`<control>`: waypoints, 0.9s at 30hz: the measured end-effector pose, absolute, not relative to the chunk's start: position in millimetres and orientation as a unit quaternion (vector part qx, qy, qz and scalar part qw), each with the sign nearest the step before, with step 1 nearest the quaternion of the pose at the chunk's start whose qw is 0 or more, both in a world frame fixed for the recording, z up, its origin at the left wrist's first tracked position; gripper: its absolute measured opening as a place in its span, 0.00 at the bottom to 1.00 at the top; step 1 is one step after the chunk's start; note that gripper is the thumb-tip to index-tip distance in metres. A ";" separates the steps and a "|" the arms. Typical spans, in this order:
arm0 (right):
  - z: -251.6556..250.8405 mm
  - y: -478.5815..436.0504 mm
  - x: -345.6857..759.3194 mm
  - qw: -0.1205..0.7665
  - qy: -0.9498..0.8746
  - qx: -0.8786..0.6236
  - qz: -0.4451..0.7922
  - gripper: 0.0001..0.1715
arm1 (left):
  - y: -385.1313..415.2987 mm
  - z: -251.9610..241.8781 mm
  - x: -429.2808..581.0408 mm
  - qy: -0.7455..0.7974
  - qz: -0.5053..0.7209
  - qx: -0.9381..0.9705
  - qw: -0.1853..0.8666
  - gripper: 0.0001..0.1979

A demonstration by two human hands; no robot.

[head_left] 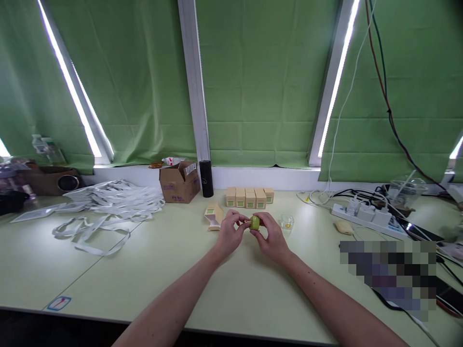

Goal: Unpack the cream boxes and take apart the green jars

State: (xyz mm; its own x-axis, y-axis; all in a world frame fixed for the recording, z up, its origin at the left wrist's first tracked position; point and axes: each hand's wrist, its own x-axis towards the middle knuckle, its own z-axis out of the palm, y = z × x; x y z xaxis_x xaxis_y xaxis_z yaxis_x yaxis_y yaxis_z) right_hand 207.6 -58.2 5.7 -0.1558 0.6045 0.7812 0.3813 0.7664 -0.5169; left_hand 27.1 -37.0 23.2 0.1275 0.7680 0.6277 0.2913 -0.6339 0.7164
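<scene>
In front of me, over the table, my right hand (270, 234) pinches a small, shiny green rounded object (255, 222) between thumb and fingers. My left hand (232, 231) is closed in a pinch against its left side, where a thin golden-brown bit shows at the fingertips; I cannot make out what that is. An opened kraft-paper box (213, 215) lies just beyond my left hand. Right of my right hand sits a small clear glass cup (287, 222) with something yellow in it. Several closed kraft boxes (240, 198) with green labels stand in a row behind my hands.
A cardboard carton (179, 185) and a black cylinder (206, 179) stand by the wall. White straps (112, 197) are heaped at left. At right lie a power strip (369, 219) with plugs, tangled cables and a pale mouse-shaped object (343, 227). A blurred patch covers something below.
</scene>
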 end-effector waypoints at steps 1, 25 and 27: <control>5.5 -58.3 207.9 0.560 -0.755 -0.327 0.100 0.21 | -36.8 23.3 26.9 0.369 0.549 0.716 0.223 0.03; 4.5 -54.1 206.2 0.582 -0.722 -0.314 0.203 0.25 | -36.9 24.6 21.4 0.365 0.524 0.729 0.246 0.18; 4.3 -53.7 206.6 0.574 -0.726 -0.314 0.212 0.27 | -37.2 25.4 20.8 0.364 0.517 0.738 0.234 0.18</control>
